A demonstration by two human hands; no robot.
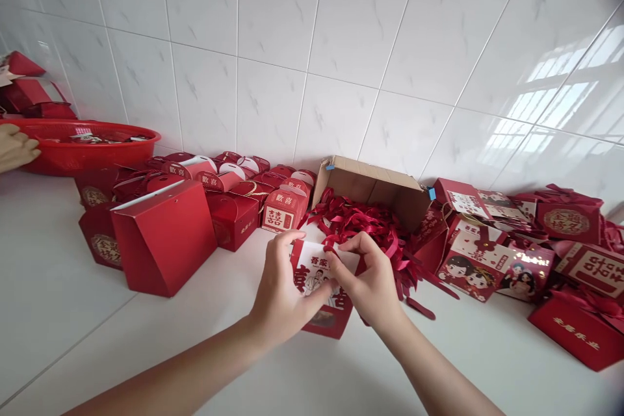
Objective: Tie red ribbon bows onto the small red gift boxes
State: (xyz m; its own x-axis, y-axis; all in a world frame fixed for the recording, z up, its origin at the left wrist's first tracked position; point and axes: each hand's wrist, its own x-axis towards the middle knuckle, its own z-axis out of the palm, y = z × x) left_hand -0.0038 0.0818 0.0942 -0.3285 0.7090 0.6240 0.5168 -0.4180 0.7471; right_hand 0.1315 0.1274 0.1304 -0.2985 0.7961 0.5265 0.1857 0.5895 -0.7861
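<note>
A small red-and-white gift box (322,263) with printed characters and a drawn couple stands on the white surface in front of me. My left hand (280,296) grips it from the left side, the thumb across its front. At its top edge my right hand (370,279) pinches a dark red ribbon (330,246) between thumb and fingers. Part of the box's right side is hidden behind my right hand. Just behind, a heap of loose red ribbons (361,218) spills from a tipped cardboard box (375,172).
Red gift boxes crowd the left, including a tall plain red box (166,240) and several small boxes (285,208). More printed boxes (478,260) are piled at right. Far left, another person's hand (17,146) is beside a red plastic basket (97,153). A tiled wall (273,32) rises behind.
</note>
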